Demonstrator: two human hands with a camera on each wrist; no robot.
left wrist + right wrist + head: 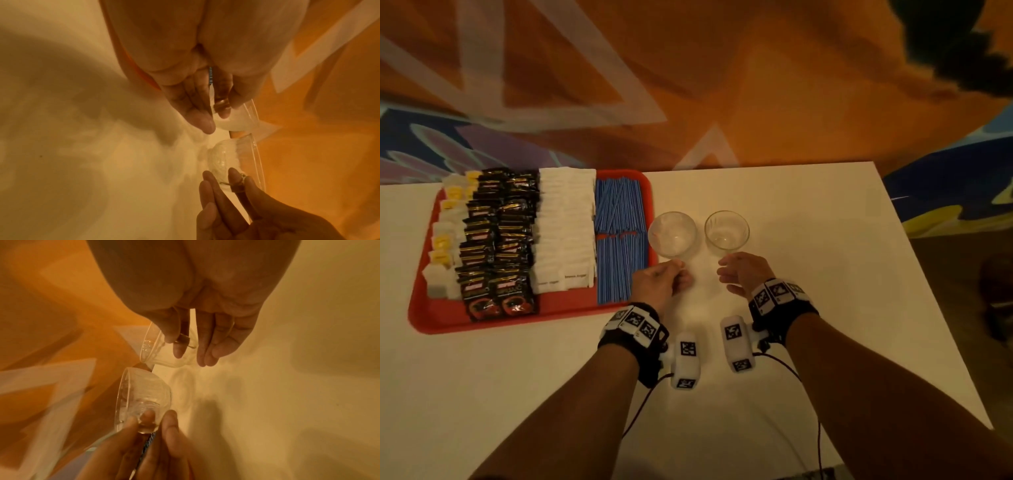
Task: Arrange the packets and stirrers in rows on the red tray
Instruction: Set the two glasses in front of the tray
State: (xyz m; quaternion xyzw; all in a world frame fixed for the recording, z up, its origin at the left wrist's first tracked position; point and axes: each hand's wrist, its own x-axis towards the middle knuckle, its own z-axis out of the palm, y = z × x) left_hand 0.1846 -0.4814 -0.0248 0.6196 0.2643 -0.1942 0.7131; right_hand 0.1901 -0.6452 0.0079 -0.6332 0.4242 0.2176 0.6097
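Observation:
The red tray point(517, 323) lies at the table's left. It holds rows of yellow-and-white packets point(445, 240), black packets point(496, 240), white packets point(565, 233) and blue stirrers point(619, 240). Two clear glasses stand just right of it, the left glass point(672, 234) point(240, 123) point(144, 394) and the right glass point(727, 229) point(224, 155) point(156, 353). My left hand point(664, 284) point(197, 104) sits in front of the left glass, fingers loosely bent, tips at its base. My right hand point(743, 274) point(216, 331) has straight, relaxed fingers at the base of the right glass. Neither hand holds a packet or stirrer.
The white table point(808, 240) stretches bare to the right and towards me; its right edge slants away. An orange patterned wall stands behind. Both glasses look empty. The tray's right rim nearly touches the left glass.

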